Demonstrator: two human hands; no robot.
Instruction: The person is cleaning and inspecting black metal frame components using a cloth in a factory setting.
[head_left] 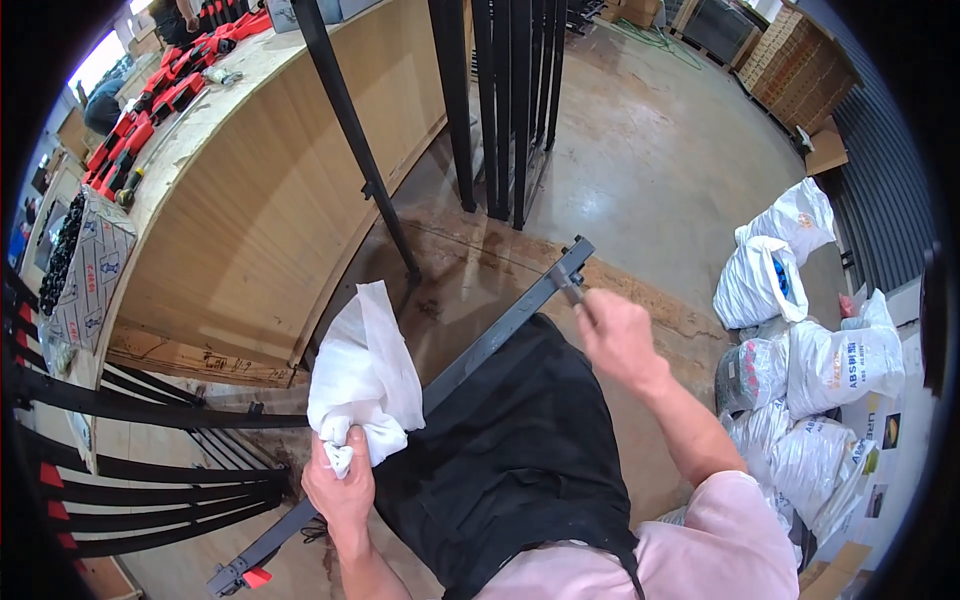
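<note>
My left hand (340,490) grips a bunched white cloth (365,385), the thumb pressed on its lower end. My right hand (620,340) is closed around a short grey tool (568,284), whose kind I cannot make out. The tool's front end meets a long dark metal bar (490,345) near its far end. This bar runs slantwise across my lap, over the black apron (500,450). The cloth and my left forearm hide part of it. Its near end, with a small red piece (257,578), shows at the lower left.
A wooden workbench (270,180) bearing red parts (150,110) and an open box (90,270) stands on the left. Black bars stand upright (505,110) ahead and lie stacked (160,490) at left. White sacks (840,365) are piled at right; stacked cardboard (800,65) stands far right.
</note>
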